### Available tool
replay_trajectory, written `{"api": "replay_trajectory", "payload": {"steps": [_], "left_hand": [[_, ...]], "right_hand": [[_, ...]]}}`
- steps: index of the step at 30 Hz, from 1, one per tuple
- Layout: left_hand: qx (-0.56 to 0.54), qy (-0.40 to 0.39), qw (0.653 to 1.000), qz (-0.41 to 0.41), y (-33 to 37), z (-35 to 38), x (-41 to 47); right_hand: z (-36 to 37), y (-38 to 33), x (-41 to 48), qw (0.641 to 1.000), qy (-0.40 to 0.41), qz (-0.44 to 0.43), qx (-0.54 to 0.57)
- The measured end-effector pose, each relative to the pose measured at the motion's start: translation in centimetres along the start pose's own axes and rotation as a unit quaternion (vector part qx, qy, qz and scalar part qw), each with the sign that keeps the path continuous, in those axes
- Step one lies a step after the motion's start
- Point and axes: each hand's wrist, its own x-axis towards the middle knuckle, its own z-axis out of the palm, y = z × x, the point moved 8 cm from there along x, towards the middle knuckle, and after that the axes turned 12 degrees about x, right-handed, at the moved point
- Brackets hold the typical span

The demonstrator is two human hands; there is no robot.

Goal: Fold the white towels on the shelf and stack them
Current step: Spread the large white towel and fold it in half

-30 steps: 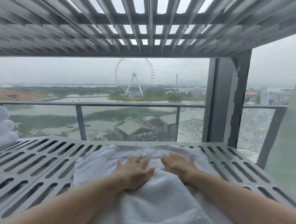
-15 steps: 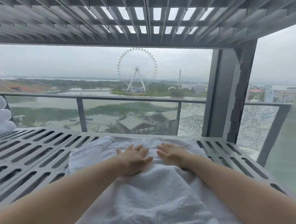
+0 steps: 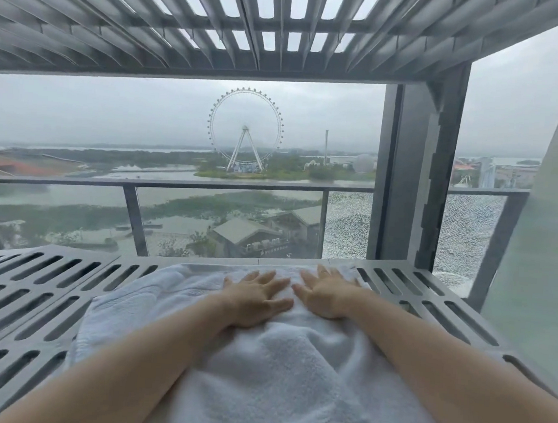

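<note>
The left hand (image 3: 255, 300) and right hand (image 3: 327, 294) are pressing the towel (image 3: 275, 379) at its far end, fingers spread flat; the bunching near end is probably risking a crooked fold.

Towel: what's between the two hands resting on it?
Only a narrow strip of bare white towel separates the left hand and right hand; nothing else lies there, seen in the head view.

Left hand (image 3: 255, 301), right hand (image 3: 327, 295) farther forward
</note>
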Motion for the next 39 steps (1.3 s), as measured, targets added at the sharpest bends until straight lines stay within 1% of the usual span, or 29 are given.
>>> {"api": "replay_trajectory", "payload": {"steps": [4, 7, 10, 14, 16, 20, 23, 29, 33, 35, 39], "left_hand": [[0.01, -0.004, 1.0, 0.017, -0.2, 0.2, 0.0], [-0.014, 0.02, 1.0, 0.008, -0.1, -0.3, -0.2], [-0.047, 0.044, 0.998, 0.017, -0.5, -0.5, -0.9], [-0.029, 0.017, 0.999, 0.035, -2.6, 0.5, -3.3], [0.004, 0.004, 1.0, 0.015, -4.7, 0.9, -4.8], [0.059, -0.012, 0.997, -0.042, -8.6, 0.6, -8.3], [0.079, 0.01, 0.996, -0.035, -10.0, -0.1, -10.6], [0.049, 0.096, 0.994, -0.016, -12.5, -2.4, -12.9], [0.01, 0.124, 0.991, -0.052, -16.0, -3.5, -14.1], [0.008, 0.124, 0.989, -0.079, -18.1, -3.3, -14.3], [0.012, 0.081, 0.989, -0.121, -21.0, -2.0, -13.6]], "right_hand": [[-0.2, -0.1, 0.2, 1.0, -0.007, 0.015, 0.004], [0.0, -1.0, 0.7, 1.0, -0.019, 0.016, 0.001], [0.5, -4.8, 0.8, 0.998, -0.017, -0.054, 0.002], [1.7, -9.1, -0.1, 0.991, -0.037, -0.122, 0.043], [1.8, -10.7, -0.3, 0.99, -0.043, -0.126, 0.056], [1.5, -14.6, -1.1, 0.987, -0.043, -0.152, 0.039], [1.7, -17.3, -1.7, 0.985, -0.043, -0.169, 0.012], [2.3, -21.2, -2.6, 0.981, -0.049, -0.184, -0.017], [3.3, -23.6, -2.8, 0.98, -0.051, -0.189, -0.022], [3.7, -24.7, -2.8, 0.979, -0.046, -0.197, -0.01], [5.5, -26.0, -2.1, 0.978, -0.045, -0.203, 0.03]]}}
